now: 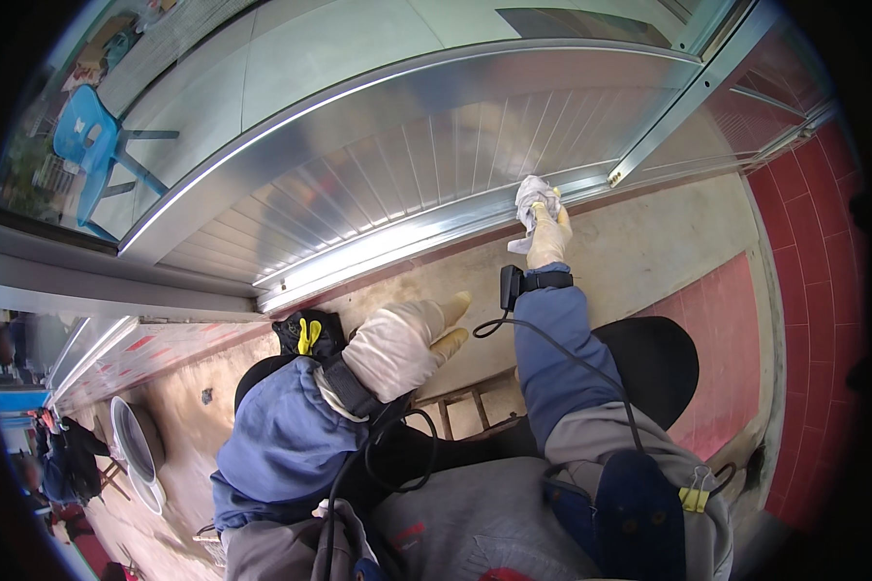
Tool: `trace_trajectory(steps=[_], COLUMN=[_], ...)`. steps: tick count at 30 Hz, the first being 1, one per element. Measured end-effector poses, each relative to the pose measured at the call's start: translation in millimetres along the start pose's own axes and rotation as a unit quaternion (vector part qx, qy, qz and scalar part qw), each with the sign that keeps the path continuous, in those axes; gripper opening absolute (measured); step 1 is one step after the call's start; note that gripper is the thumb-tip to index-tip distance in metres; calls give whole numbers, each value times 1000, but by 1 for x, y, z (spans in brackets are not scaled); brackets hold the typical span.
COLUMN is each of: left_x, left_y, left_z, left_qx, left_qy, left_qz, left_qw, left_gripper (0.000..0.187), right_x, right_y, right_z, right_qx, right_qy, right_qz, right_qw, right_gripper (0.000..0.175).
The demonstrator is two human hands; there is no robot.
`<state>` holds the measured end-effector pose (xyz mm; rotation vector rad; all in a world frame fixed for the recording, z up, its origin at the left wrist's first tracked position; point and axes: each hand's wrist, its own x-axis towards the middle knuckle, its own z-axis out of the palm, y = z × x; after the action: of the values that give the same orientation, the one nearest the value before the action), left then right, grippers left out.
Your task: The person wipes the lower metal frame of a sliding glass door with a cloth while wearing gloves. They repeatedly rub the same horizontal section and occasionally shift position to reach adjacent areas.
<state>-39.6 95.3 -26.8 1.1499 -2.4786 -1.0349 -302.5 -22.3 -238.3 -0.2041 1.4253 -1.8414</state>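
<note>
My right hand (550, 231), in a pale glove with yellowish fingertips, grips a crumpled whitish cloth (537, 197). The cloth touches the bottom rail of a metal door frame (414, 226), below a ribbed metal panel (436, 160). My left hand (414, 338), gloved alike, is held above the concrete floor in front of my lap. Its thumb and fingertips are apart, and nothing shows between them. Both wrists wear black straps, and a black cable runs along the right sleeve from a small black device (510, 287).
A blue plastic chair (87, 138) shows beyond the glass at upper left. A black shoe with yellow trim (309, 334) is on the floor near the frame. Grey basins (136, 443) stand at the left. A wooden rung piece (465, 414) lies beneath me. Red tiles (814, 290) line the right side.
</note>
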Motion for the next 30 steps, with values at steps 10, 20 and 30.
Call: trace_trajectory(steps=[10,20,30], left_x=[3,2,5], left_y=[16,4,13], left_z=[-11,-4,-8], left_qx=[-2,4,-15], left_qy=[-40,-3,-41], left_qz=[-79,-1,-58], left_qw=[996,1000,997], left_gripper=[38,46,38], right_x=[-37,3,-17], right_y=[-123,-31,-137], right_z=[48,4,49], right_qx=[112,22,142], right_qy=[-77,31,-84], right_qz=[-236,-21,-233], right_qw=[962,999,958], right_gripper=[60,42,60])
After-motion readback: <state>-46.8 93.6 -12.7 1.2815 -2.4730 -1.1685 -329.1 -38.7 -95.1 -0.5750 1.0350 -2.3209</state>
